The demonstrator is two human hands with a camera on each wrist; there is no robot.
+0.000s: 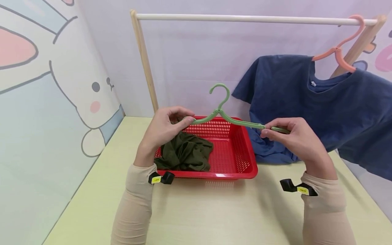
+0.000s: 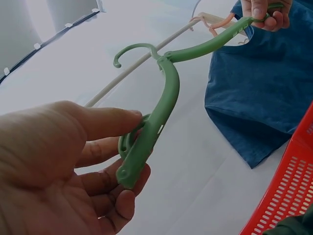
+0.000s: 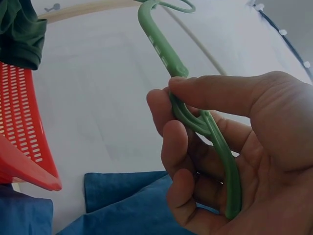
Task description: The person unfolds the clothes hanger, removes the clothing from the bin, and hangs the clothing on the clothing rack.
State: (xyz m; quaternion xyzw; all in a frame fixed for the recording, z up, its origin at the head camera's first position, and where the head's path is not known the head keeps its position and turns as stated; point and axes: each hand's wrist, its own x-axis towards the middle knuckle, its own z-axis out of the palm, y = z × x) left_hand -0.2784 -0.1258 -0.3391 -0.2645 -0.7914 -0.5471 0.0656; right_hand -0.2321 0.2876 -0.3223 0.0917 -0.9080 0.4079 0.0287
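A green folding hanger [image 1: 218, 112] is held up between both hands above the basket, its hook pointing upward. My left hand [image 1: 166, 127] pinches the end of one arm between thumb and fingers; in the left wrist view a folded piece of the green hanger [image 2: 149, 129] shows against that arm. My right hand [image 1: 294, 137] grips the other end, and in the right wrist view the outer section of the hanger [image 3: 225, 166] is swung out across the palm. Below, a dark green garment [image 1: 186, 153] lies crumpled in the left part of the red basket [image 1: 211, 174].
A navy T-shirt [image 1: 284, 92] hangs on an orange hanger [image 1: 343, 58] at the right end of the white rail [image 1: 245, 18]. More blue cloth [image 1: 269, 149] lies on the table [image 1: 214, 217] right of the basket. Wooden posts [image 1: 144, 61] carry the rail.
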